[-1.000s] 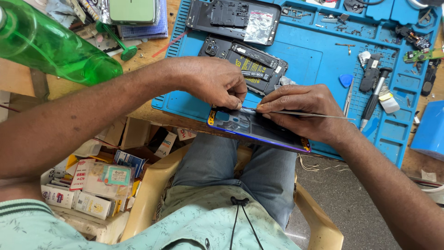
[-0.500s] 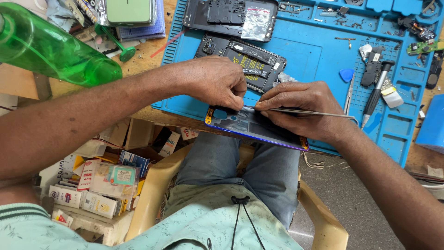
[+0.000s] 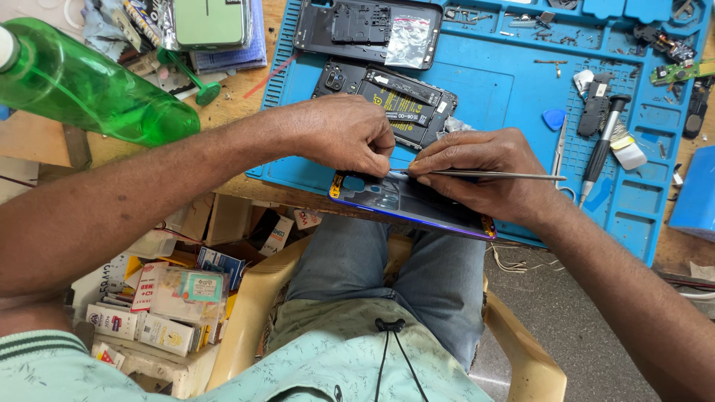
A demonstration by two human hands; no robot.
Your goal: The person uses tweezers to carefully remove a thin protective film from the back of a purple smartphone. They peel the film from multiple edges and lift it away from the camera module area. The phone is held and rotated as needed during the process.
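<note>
At the blue mat's [image 3: 491, 89] near edge, left hand [image 3: 346, 134] pins the detached back cover [image 3: 406, 202]; right hand [image 3: 484, 175] fingers pinch tweezers [image 3: 491, 176]. Opened phone [image 3: 395, 100] awaits reassembly.

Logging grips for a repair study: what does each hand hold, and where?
Right hand: thin metal tweezers, near their tip. Left hand: dark phone back cover, pinched at its top edge.

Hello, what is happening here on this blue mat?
A seated person is working on a phone back cover at the near edge of a blue repair mat. The left hand pins the cover down near its camera cut-out, and the right hand holds thin metal tweezers with the tip where the fingers meet. An opened phone lies just behind, and a screwdriver lies to the right.
</note>
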